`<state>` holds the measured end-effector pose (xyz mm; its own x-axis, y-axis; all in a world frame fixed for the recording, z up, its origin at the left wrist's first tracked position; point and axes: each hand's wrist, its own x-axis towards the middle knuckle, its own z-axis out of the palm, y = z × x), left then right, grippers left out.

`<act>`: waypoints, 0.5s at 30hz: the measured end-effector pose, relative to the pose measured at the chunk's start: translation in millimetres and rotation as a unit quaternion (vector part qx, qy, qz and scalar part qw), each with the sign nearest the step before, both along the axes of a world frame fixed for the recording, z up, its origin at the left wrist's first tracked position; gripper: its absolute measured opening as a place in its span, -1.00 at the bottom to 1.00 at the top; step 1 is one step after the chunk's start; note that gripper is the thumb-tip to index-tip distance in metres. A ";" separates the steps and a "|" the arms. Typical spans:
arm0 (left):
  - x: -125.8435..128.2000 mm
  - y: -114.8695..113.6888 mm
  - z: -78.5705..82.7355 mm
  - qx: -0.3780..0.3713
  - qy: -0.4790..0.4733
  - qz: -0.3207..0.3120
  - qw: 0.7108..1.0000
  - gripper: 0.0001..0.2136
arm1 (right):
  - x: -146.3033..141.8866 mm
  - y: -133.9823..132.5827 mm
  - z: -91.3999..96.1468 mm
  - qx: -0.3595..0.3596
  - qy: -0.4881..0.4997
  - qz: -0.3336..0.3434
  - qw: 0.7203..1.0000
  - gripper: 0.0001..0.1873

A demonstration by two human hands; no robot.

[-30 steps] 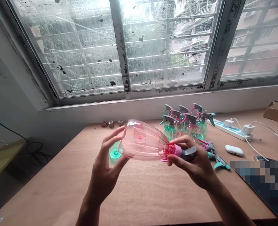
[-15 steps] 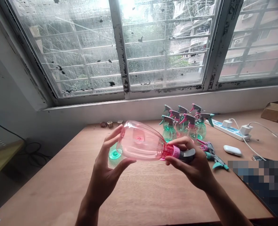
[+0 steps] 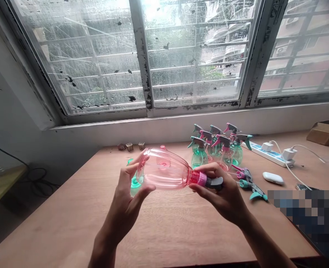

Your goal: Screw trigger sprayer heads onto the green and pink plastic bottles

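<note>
A clear pink spray bottle [image 3: 167, 173] lies on its side in the air above the wooden table [image 3: 167, 230], base to the left. My left hand [image 3: 126, 203] grips the base end between thumb and fingers. My right hand [image 3: 225, 195] is closed on the pink collar and grey trigger head [image 3: 213, 182] at the neck. Behind the bottle's base, a green bottle [image 3: 135, 182] lies on the table, mostly hidden.
Several green and pink spray bottles [image 3: 217, 147] stand at the back. Loose trigger heads [image 3: 250, 186] lie right of my right hand. A power strip [image 3: 270, 154] with chargers, a white case [image 3: 273, 178], a cardboard box [image 3: 324, 134] and small cubes [image 3: 129, 146] are also there.
Both hands kept their hold; the bottle drifted slightly left and down, and my left fingers closed tighter round its base.
</note>
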<state>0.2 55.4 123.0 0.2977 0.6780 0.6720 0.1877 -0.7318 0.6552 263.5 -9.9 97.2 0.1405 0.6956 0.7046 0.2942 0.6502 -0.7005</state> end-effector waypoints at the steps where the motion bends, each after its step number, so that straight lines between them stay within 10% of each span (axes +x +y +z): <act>1: 0.5 0.9 1.1 0.015 0.002 -0.010 1.000 -0.62 | 0.6 0.7 0.8 -0.020 0.027 0.021 0.999 -0.74; 7: -1.0 4.5 5.2 0.128 0.001 -0.038 0.991 -0.55 | 5.5 1.4 3.6 -0.120 0.141 0.146 0.972 -0.74; 15: -0.6 -2.0 0.0 0.003 0.005 0.005 1.000 -0.57 | 3.7 -0.2 -6.1 0.055 -0.079 -0.027 0.995 -0.71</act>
<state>-0.4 53.4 123.0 0.2966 0.6766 0.6740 0.2014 -0.7342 0.6483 267.2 -10.1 91.1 0.0565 0.6077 0.7922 0.4319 0.7004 -0.5682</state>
